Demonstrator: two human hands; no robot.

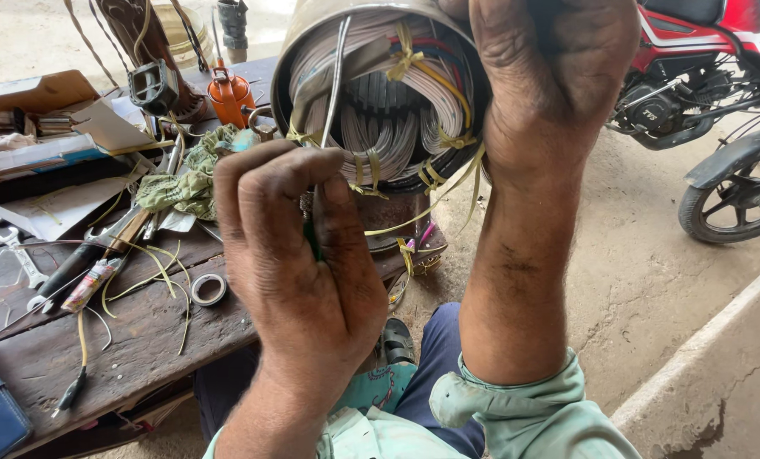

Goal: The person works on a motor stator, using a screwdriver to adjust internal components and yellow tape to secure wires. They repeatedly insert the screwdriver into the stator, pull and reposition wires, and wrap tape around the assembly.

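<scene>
Concrete floor and a dark wooden workbench (142,331) frame an open-air workshop. Closest to the camera, the left hand (299,255) is raised with its fingers curled and pressed together, thumb against them, pinching what looks like a thin metal rod or needle (337,72) that runs up into the windings (the pinch point itself is partly hidden). Just beyond it, the right hand (550,76) grips the rim of a motor stator (380,93), fingers wrapped over the far edge of its round metal shell; the fingertips are out of view. The stator is held up in the air between the two hands, open end toward the camera, showing pale wire coils tied with yellow lacing strips.

It looks heavy and rigid in the shell, so the rim is the sound place to hold; the coils inside seem delicate and easily scratched.

On the bench to the left lie a roll of tape (209,289), a wrench (19,255), green cloth (184,183) and an orange oil can (229,98). Farther right stands a red motorcycle (711,93).
</scene>
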